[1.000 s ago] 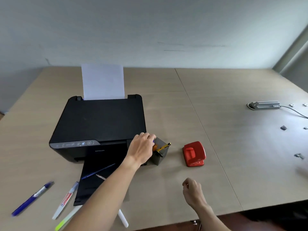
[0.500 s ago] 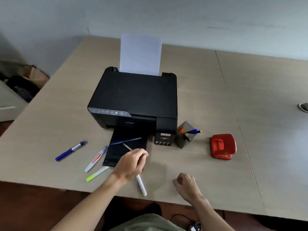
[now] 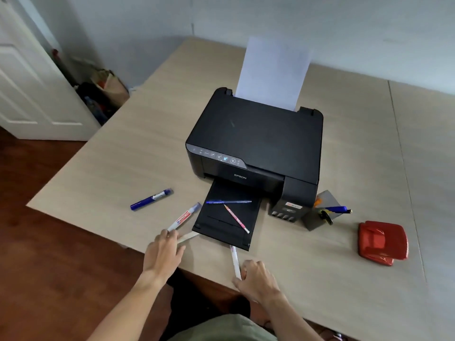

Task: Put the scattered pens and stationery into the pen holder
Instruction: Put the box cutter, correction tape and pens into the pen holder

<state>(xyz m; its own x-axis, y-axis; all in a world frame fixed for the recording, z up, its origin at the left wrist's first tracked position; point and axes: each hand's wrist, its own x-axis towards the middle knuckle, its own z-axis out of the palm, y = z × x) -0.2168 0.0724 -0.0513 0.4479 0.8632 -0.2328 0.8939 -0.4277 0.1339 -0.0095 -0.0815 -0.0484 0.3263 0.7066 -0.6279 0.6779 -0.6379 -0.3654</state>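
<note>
The grey pen holder (image 3: pixel 320 217) stands right of the printer with a blue pen (image 3: pixel 337 209) sticking out of it. My left hand (image 3: pixel 163 252) is at the table's near edge, with thumb and fingers closed around the near end of a pale highlighter (image 3: pixel 189 236) that lies flat. Its fingertips touch the end of a white-and-red marker (image 3: pixel 184 216). My right hand (image 3: pixel 257 278) pinches the near end of a white pen (image 3: pixel 234 258) lying on the table. A blue marker (image 3: pixel 151 199) lies further left. A thin blue pen (image 3: pixel 229 202) and a pink pencil (image 3: pixel 236 218) rest on the printer's output tray (image 3: pixel 221 227).
The black printer (image 3: pixel 256 141) with a sheet of paper (image 3: pixel 273 72) fills the middle of the table (image 3: pixel 123 156). A red hole punch (image 3: pixel 382 242) sits right of the holder. Bags lie on the floor by a white door at the left.
My left hand went from the pen holder back to the near edge, first by the white pen, now on the highlighter. My right hand opened from a fist onto the white pen. The view swung left.
</note>
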